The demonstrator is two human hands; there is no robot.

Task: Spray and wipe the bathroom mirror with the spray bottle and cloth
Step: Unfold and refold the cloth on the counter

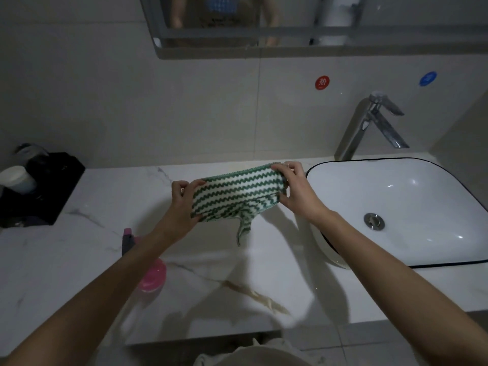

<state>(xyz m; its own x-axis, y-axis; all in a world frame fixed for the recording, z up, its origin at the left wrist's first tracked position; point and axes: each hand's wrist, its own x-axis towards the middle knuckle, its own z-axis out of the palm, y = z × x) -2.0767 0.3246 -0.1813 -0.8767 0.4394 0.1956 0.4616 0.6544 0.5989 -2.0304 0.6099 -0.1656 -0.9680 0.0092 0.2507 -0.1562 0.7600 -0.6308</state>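
A green-and-white zigzag cloth (236, 192) is stretched, folded, between both hands above the marble counter (237, 286), with one corner hanging down. My left hand (183, 204) pinches its left end and my right hand (295, 191) pinches its right end. A spray bottle (150, 273) with a pink collar and grey trigger stands on the counter under my left forearm, partly hidden by it. The mirror (303, 19) hangs on the wall at the top of the view, only its lower part showing.
A white basin (435, 175) with a dark rim sits on the counter at right, a chrome faucet (369, 125) behind it. A black tray (47, 188) with a white cup stands at far left. Red and blue stickers mark the wall tiles.
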